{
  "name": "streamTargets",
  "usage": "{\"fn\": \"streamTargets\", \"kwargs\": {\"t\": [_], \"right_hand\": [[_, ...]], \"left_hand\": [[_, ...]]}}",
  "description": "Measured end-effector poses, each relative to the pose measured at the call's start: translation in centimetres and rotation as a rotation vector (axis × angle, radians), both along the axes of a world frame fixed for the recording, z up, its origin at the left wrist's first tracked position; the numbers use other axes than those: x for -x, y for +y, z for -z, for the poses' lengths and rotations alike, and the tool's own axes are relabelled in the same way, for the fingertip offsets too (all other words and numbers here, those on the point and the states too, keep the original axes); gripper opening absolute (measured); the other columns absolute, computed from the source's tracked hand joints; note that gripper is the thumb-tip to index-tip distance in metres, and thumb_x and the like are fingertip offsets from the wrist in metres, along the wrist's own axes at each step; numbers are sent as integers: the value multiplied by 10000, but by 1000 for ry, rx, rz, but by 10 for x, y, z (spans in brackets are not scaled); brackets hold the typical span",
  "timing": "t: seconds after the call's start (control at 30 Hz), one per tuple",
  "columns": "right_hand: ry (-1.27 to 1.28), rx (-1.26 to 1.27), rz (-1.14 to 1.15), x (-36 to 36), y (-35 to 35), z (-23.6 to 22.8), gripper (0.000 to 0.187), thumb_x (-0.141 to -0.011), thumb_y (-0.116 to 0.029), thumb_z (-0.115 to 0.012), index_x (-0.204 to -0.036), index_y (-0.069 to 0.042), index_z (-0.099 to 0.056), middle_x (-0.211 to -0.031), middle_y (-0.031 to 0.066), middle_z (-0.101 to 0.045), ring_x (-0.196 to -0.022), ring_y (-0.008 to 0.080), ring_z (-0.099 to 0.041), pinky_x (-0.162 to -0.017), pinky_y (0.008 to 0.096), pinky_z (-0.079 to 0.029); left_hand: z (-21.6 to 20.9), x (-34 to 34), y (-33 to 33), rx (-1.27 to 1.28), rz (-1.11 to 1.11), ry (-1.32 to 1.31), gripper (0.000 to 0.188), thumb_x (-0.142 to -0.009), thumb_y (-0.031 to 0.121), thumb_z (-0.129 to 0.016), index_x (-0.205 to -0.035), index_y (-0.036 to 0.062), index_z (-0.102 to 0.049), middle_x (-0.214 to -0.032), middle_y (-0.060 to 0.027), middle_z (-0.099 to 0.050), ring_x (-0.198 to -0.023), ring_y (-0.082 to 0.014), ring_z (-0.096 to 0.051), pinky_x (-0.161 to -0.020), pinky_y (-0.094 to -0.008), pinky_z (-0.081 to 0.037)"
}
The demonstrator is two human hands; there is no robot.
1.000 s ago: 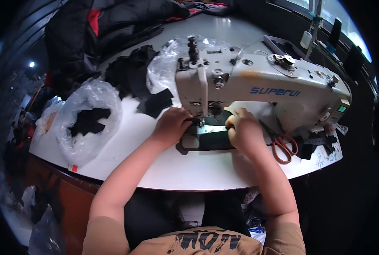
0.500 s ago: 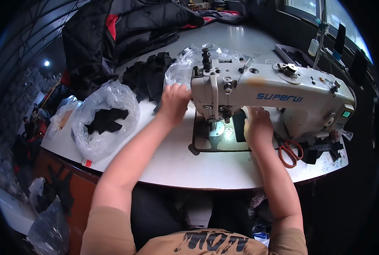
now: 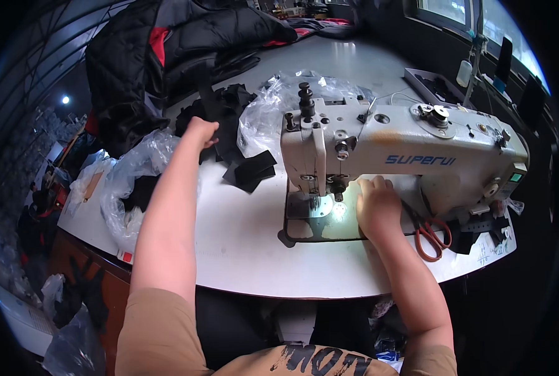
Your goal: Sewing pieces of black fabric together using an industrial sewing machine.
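My left hand (image 3: 202, 133) reaches to the pile of black fabric pieces (image 3: 229, 116) left of the sewing machine. Its fingers are curled at a black fabric strip (image 3: 208, 88) that stands up from the pile; the fingertips are partly hidden. Several small black pieces (image 3: 252, 171) lie loose on the white table in front of the pile. Under the arm of the white sewing machine (image 3: 411, 144), my right hand (image 3: 378, 205) rests on the lit bed, fingers stretched forward. No cloth shows under the needle area (image 3: 317, 203).
Orange-handled scissors (image 3: 431, 240) lie right of my right hand. A clear plastic bag (image 3: 119, 200) with black pieces sits at the left, another bag (image 3: 267, 103) behind the machine. A black quilted garment (image 3: 129, 94) covers the far left. A shallow box (image 3: 439, 88) stands at the back right.
My left hand has moved left, from beside the machine head to the black pile. Loose black pieces now show on the table. The black piece beside my right hand is no longer visible.
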State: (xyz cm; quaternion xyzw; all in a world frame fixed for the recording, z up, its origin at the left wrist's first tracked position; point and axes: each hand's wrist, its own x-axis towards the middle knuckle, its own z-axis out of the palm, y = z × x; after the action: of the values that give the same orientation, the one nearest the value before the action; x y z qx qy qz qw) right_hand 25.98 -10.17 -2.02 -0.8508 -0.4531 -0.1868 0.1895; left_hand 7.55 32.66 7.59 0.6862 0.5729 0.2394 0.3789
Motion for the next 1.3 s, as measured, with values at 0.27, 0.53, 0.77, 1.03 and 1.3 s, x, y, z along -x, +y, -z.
{"fn": "streamTargets", "kwargs": {"t": [0.27, 0.53, 0.77, 1.03, 1.3], "right_hand": [[-7, -54, -61, 2, -1, -4, 225, -845, -124, -705, -1067, -93, -720, -1014, 136, -656, -997, 339, -645, -826, 449, -551], [-61, -62, -93, 0, -1, 5, 133, -847, -133, -721, -970, -84, -733, -983, 116, -655, -961, 317, -651, -797, 428, -561], [-35, -135, -166, 9, 9, 5, 95, -867, -134, -687, -881, -40, -689, -932, 166, -640, -910, 367, -630, -787, 472, -518], [-62, -108, -189, -12, -13, 13, 72, -920, -91, -647, -943, -39, -691, -937, 162, -632, -906, 370, -626, -782, 453, -501], [13, -93, -265, 11, 1, 6, 86, -931, -95, -644, -980, -42, -691, -953, 151, -630, -908, 349, -629, -800, 426, -501]], "left_hand": [[78, 34, -83, -1059, 392, -42, 355, -829, 94, -711, -1172, 22, -657, -1202, -177, -655, -1131, -362, -622, -1052, -437, -462], [65, 162, -209, -1235, 604, 150, 101, -851, 91, -707, -946, 61, -721, -1021, -104, -697, -1003, -334, -657, -904, -443, -482], [67, 281, -89, -881, 0, 345, 163, -869, 153, -722, -1004, 66, -752, -1023, -140, -709, -967, -336, -685, -852, -448, -542], [59, 302, -194, -1138, 174, 403, 134, -898, 159, -673, -1003, 79, -699, -982, -102, -689, -977, -333, -655, -877, -445, -465], [102, 556, -176, -662, -777, 1137, 216, -904, 97, -629, -1111, 86, -688, -1131, -114, -661, -1079, -322, -637, -934, -484, -486]]}}
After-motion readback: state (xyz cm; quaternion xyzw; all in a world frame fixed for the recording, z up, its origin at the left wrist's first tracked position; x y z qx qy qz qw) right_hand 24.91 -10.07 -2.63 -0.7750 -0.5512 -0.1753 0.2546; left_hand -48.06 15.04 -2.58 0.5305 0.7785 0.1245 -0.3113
